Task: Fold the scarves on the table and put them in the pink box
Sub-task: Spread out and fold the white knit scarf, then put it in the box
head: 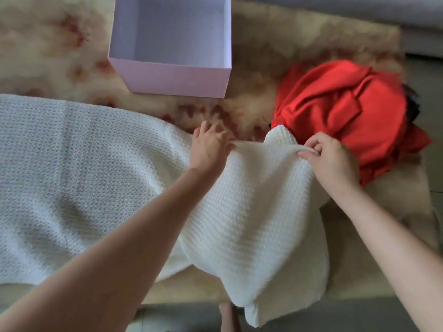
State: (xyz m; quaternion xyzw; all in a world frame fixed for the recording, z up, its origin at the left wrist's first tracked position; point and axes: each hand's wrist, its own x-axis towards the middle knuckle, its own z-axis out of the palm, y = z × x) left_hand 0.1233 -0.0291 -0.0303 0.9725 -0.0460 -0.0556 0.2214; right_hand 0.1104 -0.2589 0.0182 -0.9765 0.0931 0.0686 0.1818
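Observation:
A white knitted scarf lies spread across the table from the left edge to the middle, with one end hanging over the near edge. My left hand pinches its far edge near the middle. My right hand grips the same edge further right, lifting a fold. A red scarf lies bunched at the right, partly behind my right hand. The pink box stands open and empty at the far middle.
The table has a beige and reddish marbled top. Something dark peeks out behind the red scarf. A grey sofa edge runs along the top right. Grey floor shows below the near edge.

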